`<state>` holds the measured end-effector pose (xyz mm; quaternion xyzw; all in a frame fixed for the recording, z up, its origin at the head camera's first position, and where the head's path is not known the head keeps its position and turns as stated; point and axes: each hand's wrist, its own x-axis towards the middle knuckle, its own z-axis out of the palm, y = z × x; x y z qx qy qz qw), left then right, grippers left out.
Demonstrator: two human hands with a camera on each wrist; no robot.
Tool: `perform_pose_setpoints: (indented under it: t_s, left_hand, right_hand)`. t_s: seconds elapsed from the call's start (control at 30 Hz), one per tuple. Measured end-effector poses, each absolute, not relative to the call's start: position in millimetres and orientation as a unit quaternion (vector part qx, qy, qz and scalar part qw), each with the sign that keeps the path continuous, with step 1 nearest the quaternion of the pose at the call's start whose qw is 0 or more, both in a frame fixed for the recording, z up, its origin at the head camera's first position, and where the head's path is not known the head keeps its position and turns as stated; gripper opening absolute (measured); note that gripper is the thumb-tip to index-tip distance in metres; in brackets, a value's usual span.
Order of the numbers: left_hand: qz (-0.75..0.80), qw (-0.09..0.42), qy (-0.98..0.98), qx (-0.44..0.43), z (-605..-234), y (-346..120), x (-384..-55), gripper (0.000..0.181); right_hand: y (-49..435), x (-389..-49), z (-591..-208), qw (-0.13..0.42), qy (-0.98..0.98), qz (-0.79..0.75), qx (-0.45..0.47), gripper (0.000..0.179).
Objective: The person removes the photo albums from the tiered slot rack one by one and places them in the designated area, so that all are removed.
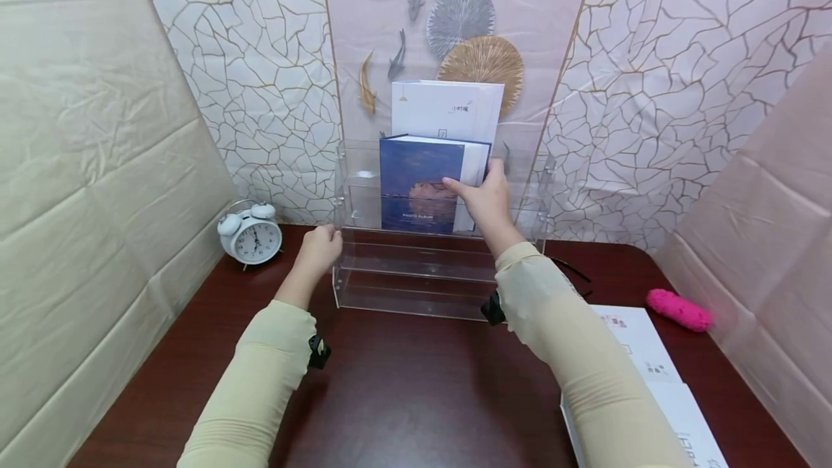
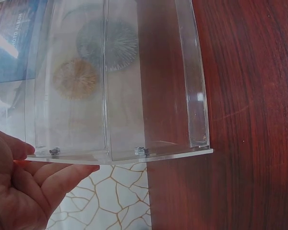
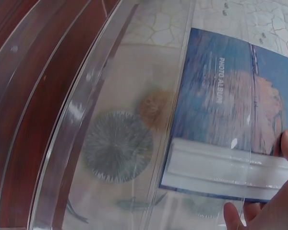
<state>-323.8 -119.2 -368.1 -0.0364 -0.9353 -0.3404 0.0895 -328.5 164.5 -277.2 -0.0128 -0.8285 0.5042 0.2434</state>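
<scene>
My right hand [image 1: 489, 201] holds a blue photo album [image 1: 416, 172] by its right edge, thumb across the front cover and fingers behind. The album stands upright in the upper part of a clear acrylic rack [image 1: 416, 264]. Behind it a taller white book [image 1: 425, 105] stands upright. At the rack's left side, my left hand [image 1: 320, 248] grips the side panel [image 2: 125, 158], with the thumb on one face and fingers on the other in the left wrist view. In the right wrist view, the album's cover [image 3: 211, 91] shows through the clear front panel.
A white alarm clock [image 1: 255, 237] stands left of the rack. White books or albums [image 1: 640, 345] lie at the right, partly hidden by my right sleeve. Beyond them is a bright pink roll [image 1: 679, 310]. Fabric walls border the dark wooden table [image 1: 396, 381].
</scene>
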Motion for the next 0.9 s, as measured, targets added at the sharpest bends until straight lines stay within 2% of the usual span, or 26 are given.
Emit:
perform_pose_setpoints:
  t_s: [0.33,0.63,0.9]
  left_hand:
    - [-0.339,0.097,-0.935,-0.038,-368,-119,-324,0.029]
    - [-0.339,0.098,-0.935,-0.040,-367,-119,-323,0.029]
    - [-0.339,0.095,-0.935,-0.038,-366,-120,-323,0.028]
  right_hand:
    - [164,-332,-269,0.277,-0.802,0.529,-0.013,0.060]
    - [170,-329,-259,0.255,-0.790,0.558,-0.008,0.061]
    - [173,-333,-245,0.265,-0.773,0.576,0.000,0.059]
